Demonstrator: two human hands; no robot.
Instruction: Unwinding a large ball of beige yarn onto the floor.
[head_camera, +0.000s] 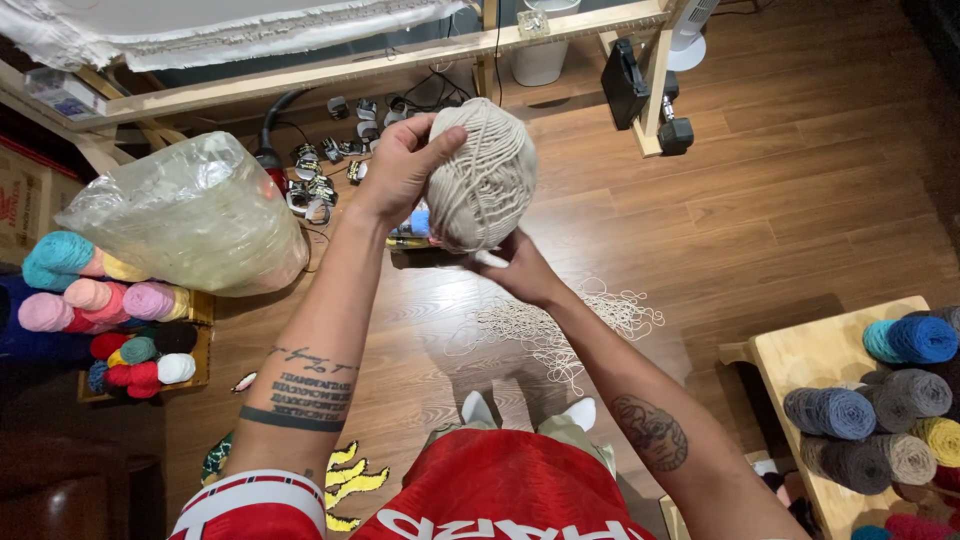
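Above a brown wood-plank floor (800, 180), both hands hold a large ball of beige cotton cord (485, 178) at chest height. Left hand (400, 165) clasps the ball's upper left side, fingers curled over the top and thumb laid across the front. Right hand (515, 268) supports the ball from beneath, fingers closed against its underside. Judged by its size, winding is well advanced. A loose tangle of pale cord (560, 325) lies on the floor below the hands, so some cord appears left to gather; whether it joins the ball cannot be determined. A clear plastic bag (190, 215) and coloured yarn balls (110, 315) sit at the left.
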